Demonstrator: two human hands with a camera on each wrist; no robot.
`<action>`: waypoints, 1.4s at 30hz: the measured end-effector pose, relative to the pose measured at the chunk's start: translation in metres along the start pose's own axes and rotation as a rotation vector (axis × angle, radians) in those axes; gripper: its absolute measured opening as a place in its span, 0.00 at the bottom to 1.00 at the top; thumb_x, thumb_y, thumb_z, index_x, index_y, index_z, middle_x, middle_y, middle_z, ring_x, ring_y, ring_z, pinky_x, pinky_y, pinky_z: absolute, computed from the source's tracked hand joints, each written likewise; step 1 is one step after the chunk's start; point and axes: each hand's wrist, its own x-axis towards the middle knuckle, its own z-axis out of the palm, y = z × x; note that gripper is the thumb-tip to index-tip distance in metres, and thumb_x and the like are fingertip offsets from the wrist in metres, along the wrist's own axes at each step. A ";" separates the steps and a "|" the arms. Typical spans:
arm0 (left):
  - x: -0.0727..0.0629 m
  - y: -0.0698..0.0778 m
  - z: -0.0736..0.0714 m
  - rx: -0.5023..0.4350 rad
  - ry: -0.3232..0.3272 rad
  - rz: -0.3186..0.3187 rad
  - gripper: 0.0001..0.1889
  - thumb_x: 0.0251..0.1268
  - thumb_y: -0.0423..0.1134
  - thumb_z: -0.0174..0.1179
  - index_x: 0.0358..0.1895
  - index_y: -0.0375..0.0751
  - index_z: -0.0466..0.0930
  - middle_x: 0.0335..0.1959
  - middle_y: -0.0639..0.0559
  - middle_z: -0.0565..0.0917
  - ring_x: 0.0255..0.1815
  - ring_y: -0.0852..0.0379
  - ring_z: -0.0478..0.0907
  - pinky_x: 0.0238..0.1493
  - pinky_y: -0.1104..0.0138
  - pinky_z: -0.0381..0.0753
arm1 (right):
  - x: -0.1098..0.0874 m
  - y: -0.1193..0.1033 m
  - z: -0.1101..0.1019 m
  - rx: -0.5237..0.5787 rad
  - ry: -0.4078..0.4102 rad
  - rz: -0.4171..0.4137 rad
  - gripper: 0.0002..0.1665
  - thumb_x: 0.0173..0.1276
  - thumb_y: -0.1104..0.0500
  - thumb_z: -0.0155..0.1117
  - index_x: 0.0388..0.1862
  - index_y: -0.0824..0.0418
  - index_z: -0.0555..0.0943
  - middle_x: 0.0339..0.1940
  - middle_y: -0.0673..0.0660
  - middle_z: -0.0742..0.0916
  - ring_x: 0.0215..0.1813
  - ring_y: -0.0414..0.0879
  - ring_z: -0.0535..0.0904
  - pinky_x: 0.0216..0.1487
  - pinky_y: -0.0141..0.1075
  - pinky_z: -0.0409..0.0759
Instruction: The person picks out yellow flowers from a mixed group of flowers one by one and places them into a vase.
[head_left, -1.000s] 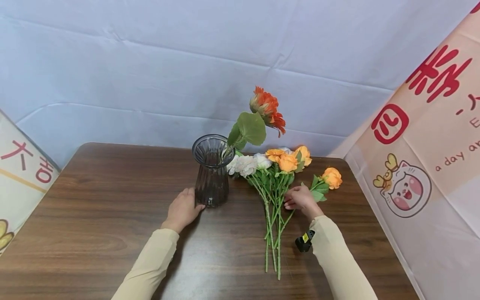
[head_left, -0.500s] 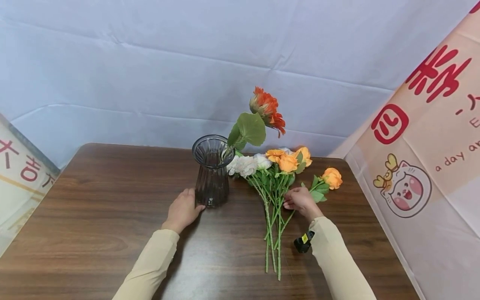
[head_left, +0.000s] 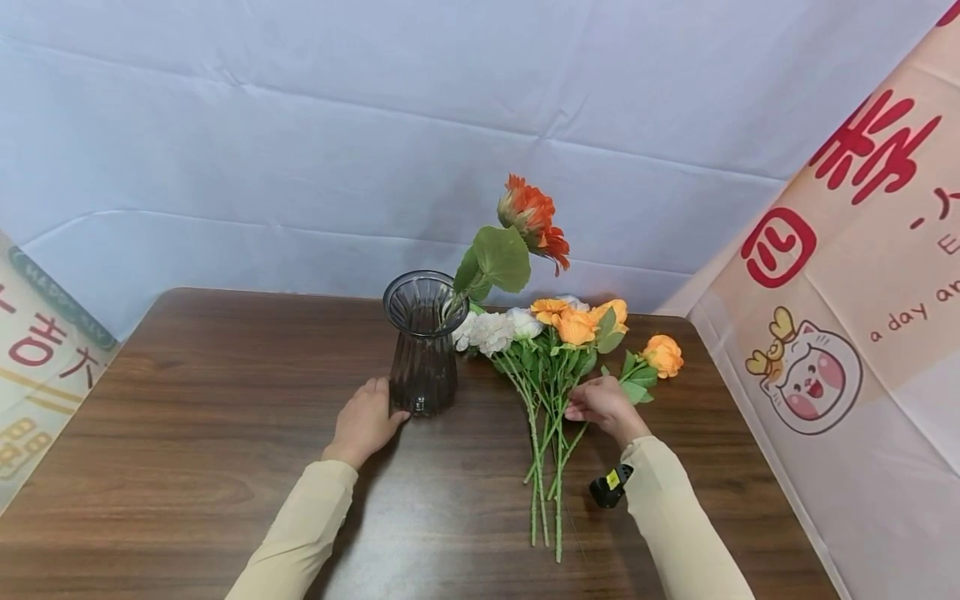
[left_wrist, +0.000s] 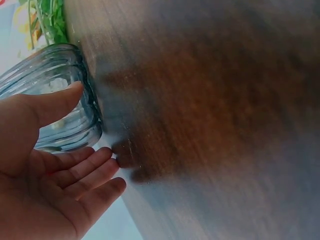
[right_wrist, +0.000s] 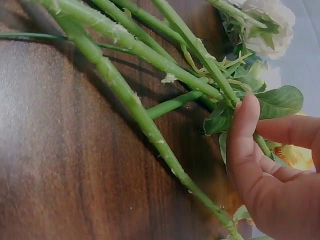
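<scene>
A dark ribbed glass vase (head_left: 423, 367) stands on the table with a red-orange flower (head_left: 531, 212) leaning out to its right. Beside the base, my left hand (head_left: 365, 421) touches the vase with thumb in front and nearly straight, relaxed fingers along the left side. My right hand (head_left: 603, 406) is among the flowers lying to the right; thumb and forefinger pinch a green flower stem (right_wrist: 261, 142) near its leaves. Which bloom that stem carries is partly hidden. White flowers (head_left: 491, 332) and orange roses (head_left: 576, 327) top the pile of crossing green stems (head_left: 557, 500).
One orange rose (head_left: 663, 357) lies apart, right of my right hand. The brown wooden table (head_left: 225, 400) backs onto a pale cloth wall (head_left: 337, 150). A printed cloth (head_left: 840, 350) borders the right side. A black wrist camera (head_left: 609, 487) hangs at the right sleeve.
One orange rose in the pile and its leaf have shifted slightly right, and a stem end has moved slightly left. The vase and left hand have barely moved.
</scene>
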 end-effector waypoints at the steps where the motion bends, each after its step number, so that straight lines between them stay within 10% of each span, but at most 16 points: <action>1: 0.000 0.000 0.000 0.002 0.000 0.002 0.31 0.55 0.46 0.64 0.54 0.24 0.68 0.46 0.35 0.75 0.47 0.41 0.74 0.45 0.51 0.76 | 0.000 0.000 0.000 0.003 0.000 0.000 0.18 0.68 0.71 0.45 0.51 0.86 0.65 0.23 0.61 0.79 0.23 0.44 0.78 0.31 0.34 0.82; 42: 0.001 -0.001 0.000 0.000 -0.019 -0.004 0.32 0.56 0.46 0.64 0.55 0.24 0.67 0.47 0.35 0.75 0.48 0.41 0.74 0.47 0.52 0.75 | -0.022 -0.018 -0.024 0.144 0.049 0.054 0.18 0.67 0.70 0.44 0.48 0.86 0.65 0.24 0.64 0.80 0.24 0.50 0.81 0.35 0.39 0.82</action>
